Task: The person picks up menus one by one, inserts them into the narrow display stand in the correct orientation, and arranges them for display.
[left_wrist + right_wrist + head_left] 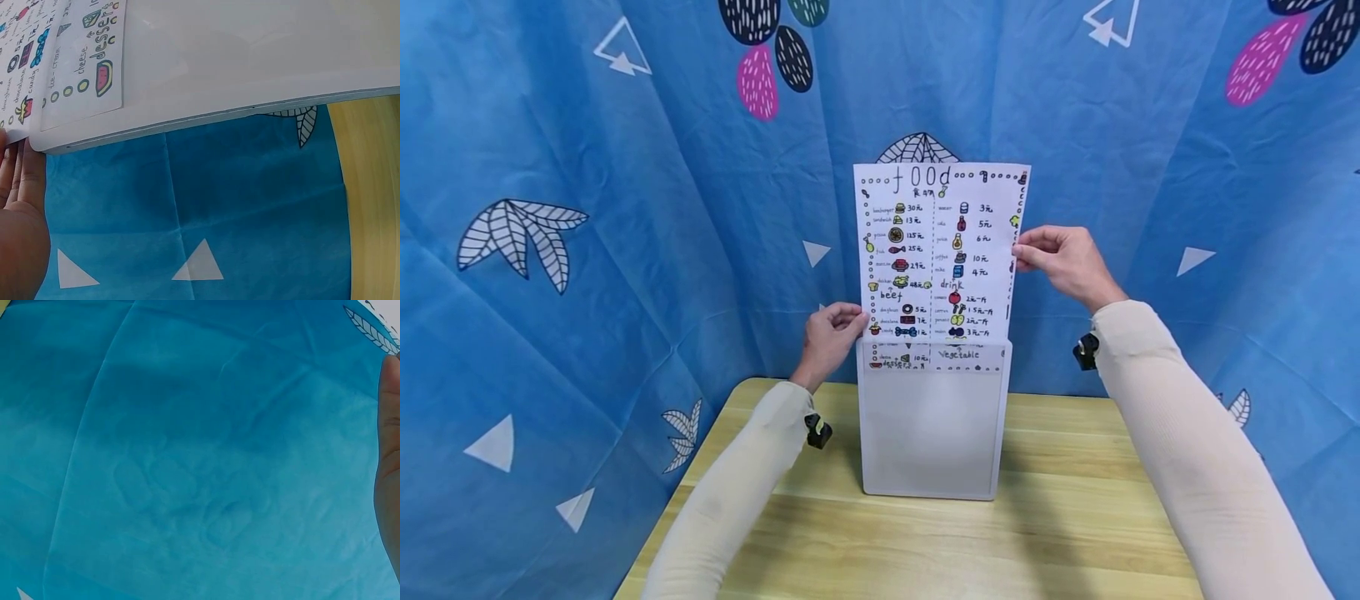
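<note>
A paper menu point(917, 258), hand-drawn with "food" across its top, stands upright in the head view. Its lower end lies inside a white-framed display holder point(931, 437), behind the clear front, while most of the sheet rises above the top edge. My right hand point(1067, 260) pinches the menu's right edge about halfway up. Lower down, just above the holder's top corner, my left hand point(829, 340) pinches the left edge. The left wrist view shows the sheet's "dessert" corner under the holder's clear face. Only part of the right hand point(390, 469) appears in the right wrist view.
The holder stands on a light wooden table point(805, 533), towards its back edge. A blue patterned curtain point(625, 333) hangs close behind and along the sides. Each wrist carries a small black device, such as the left one point(817, 430).
</note>
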`<action>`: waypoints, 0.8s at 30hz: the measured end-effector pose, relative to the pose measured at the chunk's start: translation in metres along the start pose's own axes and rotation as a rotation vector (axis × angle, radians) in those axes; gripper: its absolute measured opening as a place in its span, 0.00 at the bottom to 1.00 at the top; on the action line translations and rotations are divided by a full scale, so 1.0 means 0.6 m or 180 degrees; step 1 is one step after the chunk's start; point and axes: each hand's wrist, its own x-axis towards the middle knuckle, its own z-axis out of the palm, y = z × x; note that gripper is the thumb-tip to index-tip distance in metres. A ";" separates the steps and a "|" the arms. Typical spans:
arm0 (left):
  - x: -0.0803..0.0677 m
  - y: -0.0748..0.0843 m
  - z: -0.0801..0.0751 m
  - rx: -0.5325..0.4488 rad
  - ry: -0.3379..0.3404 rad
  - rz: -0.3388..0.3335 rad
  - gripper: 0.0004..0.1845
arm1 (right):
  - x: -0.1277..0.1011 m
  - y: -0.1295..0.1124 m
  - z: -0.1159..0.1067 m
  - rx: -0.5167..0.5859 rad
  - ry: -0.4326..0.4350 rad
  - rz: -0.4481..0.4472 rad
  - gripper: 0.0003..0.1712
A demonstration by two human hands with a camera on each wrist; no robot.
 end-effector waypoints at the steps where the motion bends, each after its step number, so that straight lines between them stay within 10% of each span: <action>1: 0.000 0.000 0.000 -0.0003 0.0002 0.0001 0.11 | 0.000 0.000 0.001 -0.0002 -0.0001 -0.0003 0.17; 24: 0.005 -0.003 0.002 -0.0037 0.0002 0.0039 0.11 | 0.004 0.010 0.001 -0.0047 -0.0048 -0.0040 0.17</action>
